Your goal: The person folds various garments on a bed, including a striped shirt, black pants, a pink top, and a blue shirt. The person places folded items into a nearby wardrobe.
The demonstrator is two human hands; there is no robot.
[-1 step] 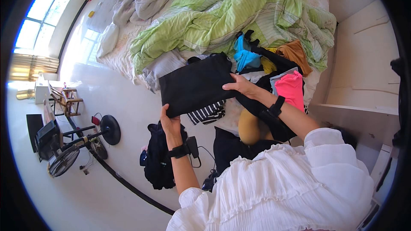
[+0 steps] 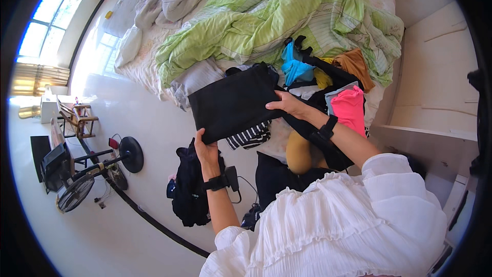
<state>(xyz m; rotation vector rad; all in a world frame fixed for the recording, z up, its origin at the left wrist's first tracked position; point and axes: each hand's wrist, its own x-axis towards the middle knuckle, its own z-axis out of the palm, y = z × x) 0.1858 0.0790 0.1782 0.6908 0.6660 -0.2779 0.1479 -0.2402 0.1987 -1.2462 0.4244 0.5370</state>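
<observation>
A folded black garment (image 2: 233,105) is stretched out flat between my two hands, held over the bed's near edge. My left hand (image 2: 206,151) grips its lower left corner, the thumb lying on top. My right hand (image 2: 288,103) pinches its right edge, with the thumb on the upper face and the other fingers partly hidden beneath. Under the garment pokes out a black-and-white striped piece of clothing (image 2: 249,137). Right of my right hand lie a bright pink garment (image 2: 348,106), a blue garment (image 2: 296,68) and a brown one (image 2: 354,67).
A rumpled green quilt (image 2: 266,25) spreads over the bed behind the clothes. Black clothing (image 2: 192,190) lies on the floor by my left forearm. Farther left, a fan (image 2: 77,194) lies near a small wooden chair (image 2: 79,118). A pale cabinet (image 2: 435,77) stands to the right.
The garment's left side and my left hand have shifted very slightly. Both hands keep their grip on it.
</observation>
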